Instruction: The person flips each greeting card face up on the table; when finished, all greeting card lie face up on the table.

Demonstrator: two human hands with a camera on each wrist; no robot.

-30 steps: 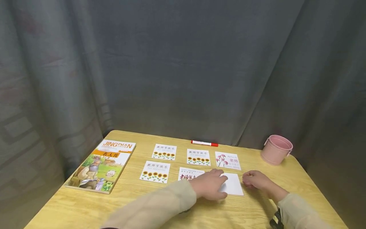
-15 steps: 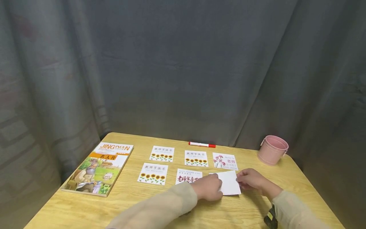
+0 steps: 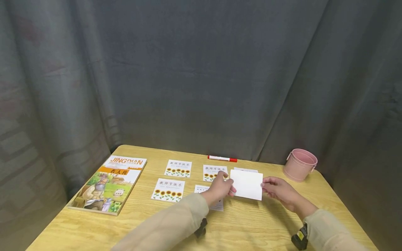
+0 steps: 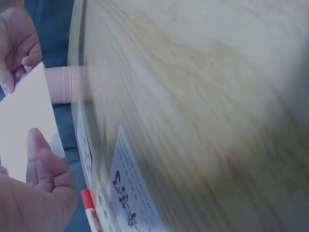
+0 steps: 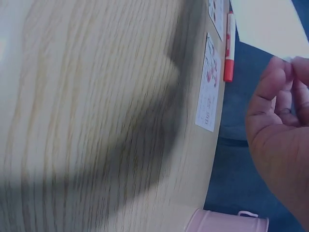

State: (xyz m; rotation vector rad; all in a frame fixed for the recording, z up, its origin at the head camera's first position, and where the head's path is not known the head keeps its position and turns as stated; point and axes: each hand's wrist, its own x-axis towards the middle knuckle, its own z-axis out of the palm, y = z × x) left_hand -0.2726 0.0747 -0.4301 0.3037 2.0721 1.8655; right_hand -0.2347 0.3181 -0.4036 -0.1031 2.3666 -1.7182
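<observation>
In the head view, the left hand [image 3: 221, 186] pinches the left edge of a blank white card [image 3: 246, 184] between thumb and fingertips, and the right hand [image 3: 276, 188] pinches its right edge the same way. The card hangs lifted off the wooden table [image 3: 257, 223], tilted so that its plain face is toward the camera, over the right end of the card rows. From the white card, a red marker [image 3: 222, 158] lies at 11 o'clock near the far table edge, a pink bucket [image 3: 299, 164] stands at 2 o'clock, and a picture book [image 3: 110, 183] lies well away at 9 o'clock. Sunflower cards [image 3: 178, 168] sit in two rows between the book and the hands. A grey curtain [image 3: 201, 76] closes off the room behind the table.

In the left wrist view, the left hand [image 4: 36, 193] has its thumb laid on the white card [image 4: 24, 125], fingers curled beneath; the right hand [image 4: 17, 43] nips the card's opposite edge. A card with dark red writing [image 4: 128, 193] lies flat on the table [image 4: 203, 106], with the marker [image 4: 94, 212] beside it.

In the right wrist view, the right hand [image 5: 282, 130] holds a corner of the white card [image 5: 268, 24] between thumb and fingertips. A card with pink flowers [image 5: 210, 92] lies on the table [image 5: 96, 106], the marker [image 5: 229, 48] just beyond it, the bucket [image 5: 227, 222] at 6 o'clock.
</observation>
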